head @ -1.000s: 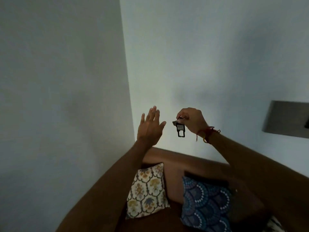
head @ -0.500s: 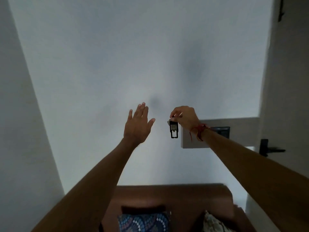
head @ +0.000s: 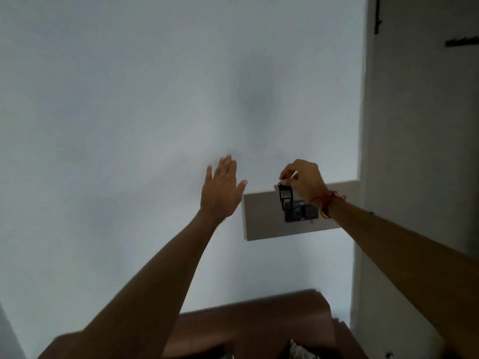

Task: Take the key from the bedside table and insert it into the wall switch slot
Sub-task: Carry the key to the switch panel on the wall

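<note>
1. The right hand (head: 304, 181), right of frame centre, pinches the top of the key (head: 285, 196), whose dark tag hangs below the fingers.
2. The tag's lower end overlaps the dark wall switch (head: 302, 214) on its pale panel (head: 261, 218).
3. The left hand (head: 220, 190), at centre, is spread wide and holds nothing.

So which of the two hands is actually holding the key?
The right hand, the one with red thread at its wrist, pinches the key tag by the dark wall switch. The left hand is open and holds nothing.
</note>
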Motion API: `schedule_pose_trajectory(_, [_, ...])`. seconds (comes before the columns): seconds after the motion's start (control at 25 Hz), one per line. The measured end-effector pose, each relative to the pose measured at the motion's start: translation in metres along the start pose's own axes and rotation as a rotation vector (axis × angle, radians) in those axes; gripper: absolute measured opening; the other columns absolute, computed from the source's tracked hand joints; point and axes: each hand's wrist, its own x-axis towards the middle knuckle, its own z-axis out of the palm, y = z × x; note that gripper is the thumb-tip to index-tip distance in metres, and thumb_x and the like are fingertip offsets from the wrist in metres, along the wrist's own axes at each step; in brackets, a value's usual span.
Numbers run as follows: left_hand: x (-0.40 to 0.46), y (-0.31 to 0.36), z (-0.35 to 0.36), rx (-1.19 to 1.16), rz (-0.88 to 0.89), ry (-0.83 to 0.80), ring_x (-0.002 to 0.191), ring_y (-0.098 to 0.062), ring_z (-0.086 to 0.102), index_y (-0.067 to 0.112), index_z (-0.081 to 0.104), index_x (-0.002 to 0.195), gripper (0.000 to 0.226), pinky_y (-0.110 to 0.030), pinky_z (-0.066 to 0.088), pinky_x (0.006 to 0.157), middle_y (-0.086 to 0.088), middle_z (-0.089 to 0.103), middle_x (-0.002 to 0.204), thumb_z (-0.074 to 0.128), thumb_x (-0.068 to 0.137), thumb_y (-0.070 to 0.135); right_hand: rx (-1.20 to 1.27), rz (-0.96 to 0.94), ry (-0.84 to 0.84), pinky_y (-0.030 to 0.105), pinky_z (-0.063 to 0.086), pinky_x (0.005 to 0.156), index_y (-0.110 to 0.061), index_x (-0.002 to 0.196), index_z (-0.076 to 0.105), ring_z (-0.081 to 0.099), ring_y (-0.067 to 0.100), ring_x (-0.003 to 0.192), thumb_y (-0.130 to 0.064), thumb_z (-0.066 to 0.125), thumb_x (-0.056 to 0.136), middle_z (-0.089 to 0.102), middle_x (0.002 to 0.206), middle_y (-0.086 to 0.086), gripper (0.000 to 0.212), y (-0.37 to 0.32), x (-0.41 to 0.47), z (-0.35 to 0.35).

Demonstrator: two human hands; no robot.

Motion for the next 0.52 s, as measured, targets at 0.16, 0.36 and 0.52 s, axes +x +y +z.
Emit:
schedule_pose_trajectory(0.16, [0.04, 0.013, 0.043, -0.089, 0.013, 0.018, 0.162, -0.024, 0.009, 0.008, 0.023, 0.162, 0.067, -0.05, 0.007, 0.132, -0.011, 0.016, 0.173, 0.031, 0.109, 0.049, -0.054, 0.054, 0.066, 0.037, 0.056, 0.072, -0.009, 0.074, 0.073, 0.062, 0.021, 0.072, -0.002, 0.079, 0.072, 0.067, 0.084, 0.009, 0.01, 0.034, 0.023, -0.011])
schedule_pose_trajectory(0.36, [0.074, 0.033, 0.09, -0.146, 0.059, -0.008, 0.161, -0.024, 0.009, 0.009, 0.022, 0.162, 0.069, -0.052, 0.007, 0.132, -0.012, 0.017, 0.173, 0.03, 0.108, 0.052, -0.128, 0.092, 0.078, 0.035, 0.052, 0.072, -0.01, 0.074, 0.071, 0.061, 0.022, 0.073, 0.003, 0.076, 0.071, 0.068, 0.084, 0.01, 0.013, 0.083, 0.041, -0.012])
schedule_pose_trajectory(0.52, [0.095, 0.046, 0.119, -0.148, 0.086, -0.008, 0.161, -0.023, 0.01, 0.009, 0.024, 0.161, 0.069, -0.051, 0.006, 0.132, -0.011, 0.018, 0.172, 0.032, 0.107, 0.051, -0.138, 0.113, 0.066, 0.034, 0.051, 0.071, -0.011, 0.072, 0.069, 0.056, 0.018, 0.071, 0.003, 0.072, 0.071, 0.066, 0.083, 0.009, 0.015, 0.122, 0.055, -0.004])
